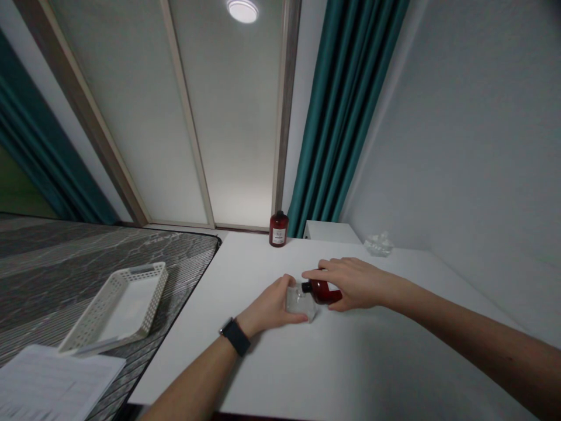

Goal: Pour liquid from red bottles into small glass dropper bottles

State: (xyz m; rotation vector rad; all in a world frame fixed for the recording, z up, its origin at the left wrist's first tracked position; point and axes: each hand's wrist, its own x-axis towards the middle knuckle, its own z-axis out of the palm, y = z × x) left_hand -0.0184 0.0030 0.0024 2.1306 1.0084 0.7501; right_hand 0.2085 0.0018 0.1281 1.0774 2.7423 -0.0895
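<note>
My right hand (350,282) is wrapped round a dark red-brown bottle (323,292) with a black neck or cap. The bottle lies tilted on its side, its black end pointing left, just over a clear glass container (300,303). Round the left side of that container my left hand (272,303) is closed, thumb and fingers apart on either side of it. A dark-banded watch (235,336) is on my left wrist. Whether liquid leaves the bottle cannot be made out.
A second red-brown bottle (279,229) with a white label stands upright at the far edge of the white table (245,263). A clear crumpled-looking item (379,244) sits at the back right. To the left are a white basket (155,286) and printed papers (56,383).
</note>
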